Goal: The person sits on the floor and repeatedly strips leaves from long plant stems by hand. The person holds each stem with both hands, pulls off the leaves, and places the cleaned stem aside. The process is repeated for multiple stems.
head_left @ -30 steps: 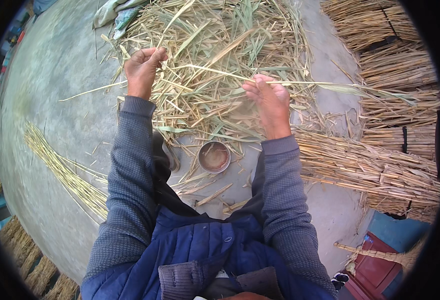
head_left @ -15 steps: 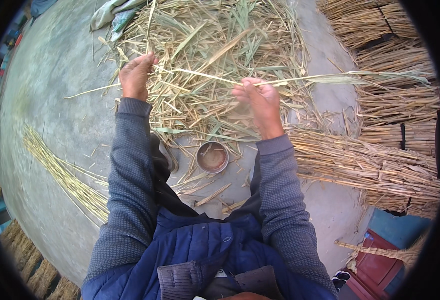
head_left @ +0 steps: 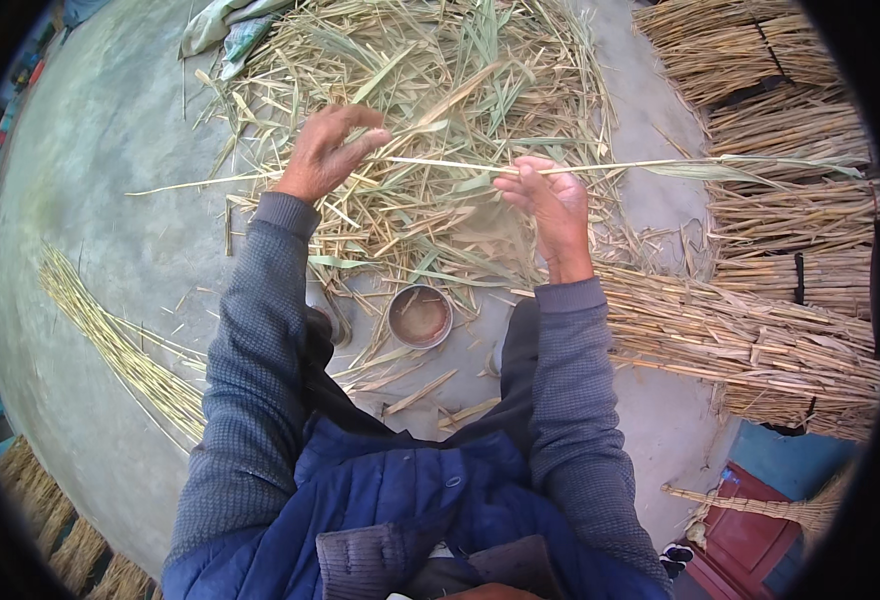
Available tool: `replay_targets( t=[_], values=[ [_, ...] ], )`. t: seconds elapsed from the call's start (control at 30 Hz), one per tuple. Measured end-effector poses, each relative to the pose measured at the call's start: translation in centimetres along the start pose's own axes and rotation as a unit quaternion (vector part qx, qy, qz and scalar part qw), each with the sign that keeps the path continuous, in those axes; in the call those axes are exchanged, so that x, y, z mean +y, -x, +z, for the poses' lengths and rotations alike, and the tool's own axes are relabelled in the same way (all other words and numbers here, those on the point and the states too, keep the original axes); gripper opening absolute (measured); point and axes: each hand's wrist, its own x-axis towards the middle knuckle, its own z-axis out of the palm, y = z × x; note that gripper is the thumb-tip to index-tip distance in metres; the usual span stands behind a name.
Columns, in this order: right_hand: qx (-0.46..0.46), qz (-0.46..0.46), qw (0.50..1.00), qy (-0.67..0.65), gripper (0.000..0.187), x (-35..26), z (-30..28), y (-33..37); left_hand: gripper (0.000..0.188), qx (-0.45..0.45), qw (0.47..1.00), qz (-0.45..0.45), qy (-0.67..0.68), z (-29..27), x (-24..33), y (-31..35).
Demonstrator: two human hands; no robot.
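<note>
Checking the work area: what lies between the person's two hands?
In the head view, one long pale stalk spans from the left hand to the right hand. Beneath that stretch lies the loose heap of straw.

We see soft, even daylight with barely any shadows around the small round bowl (head_left: 420, 316); fisheye bending and black vignette ring the edges.

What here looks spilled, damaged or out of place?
Nothing looks damaged. Loose husks and leaves lie strewn over the ground, unlike the neat bundles on the right. A small round bowl sits among the scraps. Both hands, left and right, hold one reed stalk.
</note>
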Motion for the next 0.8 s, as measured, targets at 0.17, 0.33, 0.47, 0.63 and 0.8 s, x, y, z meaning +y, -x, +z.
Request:
replay_targets(
  t=[0.17,0.33,0.47,0.63,0.8],
  values=[
    [0.032,-0.008,0.999,-0.017,0.032,-0.2,-0.2,-0.4,0.028,-0.171,0.976,-0.105,0.089,1.2,2.6,-1.2],
    [0.075,-0.053,0.996,0.010,0.030,0.3,-0.2,-0.8,0.023,-0.228,0.955,-0.116,0.150,1.6,3.0,-0.7],
    [0.106,-0.074,0.990,0.063,0.025,0.4,-0.5,-0.9,0.024,-0.241,0.953,-0.108,0.150,2.2,3.5,-0.4],
    [0.091,-0.048,0.991,0.087,0.027,0.2,-0.9,-0.7,0.016,-0.226,0.973,0.033,-0.012,3.1,3.6,0.1],
    [0.044,0.022,0.999,-0.011,0.030,-0.3,-1.3,-0.2,0.014,-0.193,0.974,0.073,-0.093,3.3,3.1,0.7]
  ],
)
